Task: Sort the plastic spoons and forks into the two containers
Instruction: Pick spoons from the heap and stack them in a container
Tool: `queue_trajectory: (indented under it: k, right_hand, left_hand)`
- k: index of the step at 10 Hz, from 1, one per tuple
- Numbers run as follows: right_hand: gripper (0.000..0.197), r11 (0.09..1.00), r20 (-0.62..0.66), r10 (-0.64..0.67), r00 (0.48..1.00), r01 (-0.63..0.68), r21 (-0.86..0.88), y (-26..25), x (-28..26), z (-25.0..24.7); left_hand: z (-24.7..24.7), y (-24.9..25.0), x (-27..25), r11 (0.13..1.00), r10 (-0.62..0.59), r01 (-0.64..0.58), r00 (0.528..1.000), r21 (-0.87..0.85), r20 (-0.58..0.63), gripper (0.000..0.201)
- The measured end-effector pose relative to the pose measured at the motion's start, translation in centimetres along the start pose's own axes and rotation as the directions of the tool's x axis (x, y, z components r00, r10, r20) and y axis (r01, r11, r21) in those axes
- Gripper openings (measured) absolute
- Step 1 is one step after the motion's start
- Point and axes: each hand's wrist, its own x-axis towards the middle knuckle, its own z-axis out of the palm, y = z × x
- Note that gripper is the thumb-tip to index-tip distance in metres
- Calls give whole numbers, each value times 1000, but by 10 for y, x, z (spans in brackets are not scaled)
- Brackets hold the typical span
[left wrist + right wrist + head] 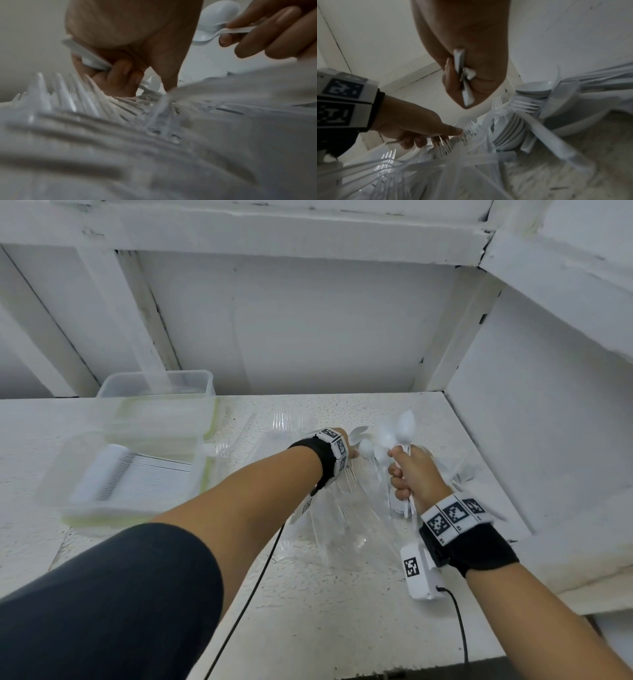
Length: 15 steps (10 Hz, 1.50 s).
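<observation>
White plastic forks [137,474] already fill the near container [85,510]. Right hand [416,474] grip clenches a spoon bundle [399,436]; left hand [347,445] grip pinches one spoon from the mixed pile [471,155] left on the surface [342,594]. Sorting appears partly done.

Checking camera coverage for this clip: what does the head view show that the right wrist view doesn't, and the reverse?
Only the head view shows the two clear containers, the nearer one holding stacked white cutlery. Only the right wrist view shows the fork tines at the left hand fingertips and nested spoons. Both show the right hand gripping a bundle of spoons.
</observation>
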Motion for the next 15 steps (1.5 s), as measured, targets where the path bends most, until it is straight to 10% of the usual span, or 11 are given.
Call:
queue_trajectory:
  k: [1, 2, 4, 15]
  right_hand:
    - [13, 1000, -1, 5, 1000, -5, -4, 3, 1, 0]
    - [11, 1000, -7, 1, 1000, -1, -9, 5, 0, 1]
    - [11, 993, -14, -13, 1000, 11, -119, 9, -1, 7]
    - [13, 991, -46, -23, 999, 17, -132, 18, 0, 5]
  left_hand:
    - [4, -8, 8, 1000, 17, -16, 1000, 18, -26, 28]
    - [9, -8, 8, 996, 40, -37, 999, 86, -36, 67]
    - [9, -10, 7, 993, 83, -77, 995, 87, -63, 29]
    - [9, -15, -3, 964, -38, -2, 989, -264, -146, 30]
